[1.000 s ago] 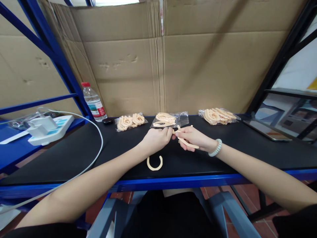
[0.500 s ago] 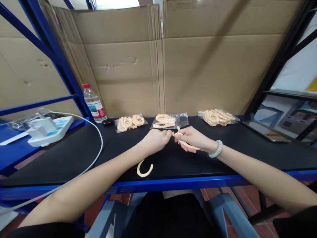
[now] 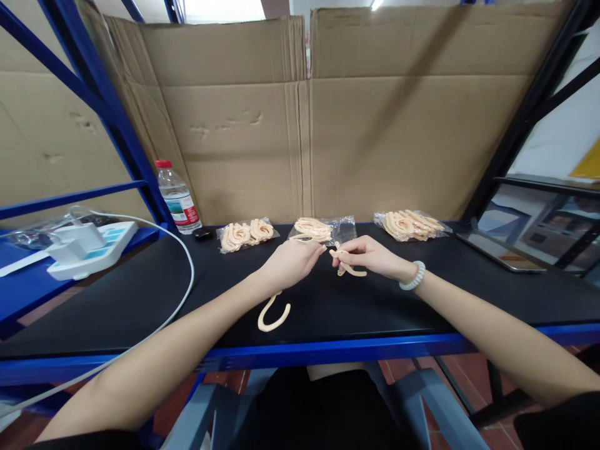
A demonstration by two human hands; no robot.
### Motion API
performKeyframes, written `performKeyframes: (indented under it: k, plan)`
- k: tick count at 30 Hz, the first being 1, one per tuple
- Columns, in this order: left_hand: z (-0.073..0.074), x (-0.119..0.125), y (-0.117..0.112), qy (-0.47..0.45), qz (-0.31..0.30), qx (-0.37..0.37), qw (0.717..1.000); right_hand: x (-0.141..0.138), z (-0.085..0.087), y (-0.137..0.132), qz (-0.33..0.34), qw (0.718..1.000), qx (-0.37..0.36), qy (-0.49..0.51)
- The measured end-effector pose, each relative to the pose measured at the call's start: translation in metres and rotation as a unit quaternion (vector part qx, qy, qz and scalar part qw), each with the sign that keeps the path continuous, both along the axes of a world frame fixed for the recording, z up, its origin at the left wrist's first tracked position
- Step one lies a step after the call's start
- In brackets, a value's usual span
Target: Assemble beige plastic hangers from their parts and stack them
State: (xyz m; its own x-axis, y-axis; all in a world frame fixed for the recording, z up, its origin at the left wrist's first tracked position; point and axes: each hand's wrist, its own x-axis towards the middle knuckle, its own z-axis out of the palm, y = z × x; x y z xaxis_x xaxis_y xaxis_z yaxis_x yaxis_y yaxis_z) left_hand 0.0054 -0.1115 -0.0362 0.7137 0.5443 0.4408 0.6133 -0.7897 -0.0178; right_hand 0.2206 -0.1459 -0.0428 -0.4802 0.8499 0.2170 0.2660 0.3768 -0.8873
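Observation:
My right hand (image 3: 363, 255) pinches cream-coloured curved pieces (image 3: 352, 271) above the black tabletop; they cross each other near the fingertips. Just to the left, my left hand (image 3: 295, 261) is closed, fingers bent and pressed together. Whatever it may hold is hidden behind its fingers. A small gap separates the fingertips of the two hands. Below my left wrist lies a cream hook-shaped piece (image 3: 268, 327), its upper end partly covered by the wrist. Directly behind the hands sits a clear bag of long cream pieces (image 3: 313, 229).
Two more clear bags, one of curved pieces (image 3: 246, 234) and one of mixed pieces (image 3: 409, 225), lie along the cardboard wall (image 3: 244, 137). A water bottle (image 3: 177, 199) stands at back left. A white cable (image 3: 191, 275) crosses the left side, near a power strip (image 3: 94, 253). At right rests a tablet (image 3: 499, 250).
My left hand has drawn slightly away from the pieces in my right hand, opening a gap between the fingertips. The held pieces have turned and their free end now points lower left of before.

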Motion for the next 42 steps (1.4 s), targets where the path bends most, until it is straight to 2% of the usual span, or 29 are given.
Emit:
performKeyframes:
  k: [2,5,8,11,17,23,27,29,31,34,37,38,40,42]
  plan:
    - [-0.001,-0.005,0.007,-0.031,0.014,-0.019,0.999,0.008,0.006,0.000,-0.013,0.998,0.057,0.002]
    - [-0.001,-0.012,0.016,-0.088,0.048,-0.065,0.993,0.027,0.015,0.005,-0.082,0.987,0.138,-0.005]
    - [-0.001,-0.013,0.017,-0.131,0.055,-0.114,0.983,0.048,0.016,0.018,-0.157,0.963,0.200,-0.089]
    - [-0.001,-0.012,0.014,-0.151,0.049,-0.157,0.975,0.066,0.007,0.035,-0.198,0.934,0.237,-0.180]
    - [-0.004,-0.011,0.013,-0.178,0.052,-0.223,0.957,0.079,-0.006,0.051,-0.142,0.929,0.235,-0.249]
    - [-0.004,-0.011,0.015,-0.222,0.056,-0.281,0.932,0.083,-0.002,0.046,-0.106,0.932,0.184,-0.293]
    - [-0.005,-0.011,0.018,-0.268,0.055,-0.329,0.904,0.085,0.001,0.043,-0.091,0.913,0.186,-0.350]
    - [-0.005,-0.011,0.020,-0.296,0.055,-0.360,0.883,0.084,0.002,0.041,-0.101,0.899,0.208,-0.372]
    - [-0.005,-0.010,0.020,-0.331,0.060,-0.390,0.857,0.078,0.004,0.038,-0.137,0.896,0.229,-0.355]
    - [-0.003,-0.007,0.019,-0.393,0.075,-0.417,0.816,0.060,0.010,0.026,-0.191,0.920,0.240,-0.245]
    - [-0.002,-0.004,0.016,-0.463,0.067,-0.411,0.783,0.033,0.014,0.005,-0.155,0.941,0.261,-0.149]
    - [-0.003,-0.003,0.015,-0.483,0.058,-0.402,0.776,0.023,0.014,-0.003,-0.152,0.933,0.295,-0.140]
    - [-0.004,-0.002,0.014,-0.516,0.043,-0.379,0.767,0.006,0.011,-0.017,-0.167,0.889,0.398,-0.151]
    - [-0.005,-0.001,0.013,-0.541,0.027,-0.356,0.762,-0.007,0.005,-0.025,-0.181,0.849,0.466,-0.172]
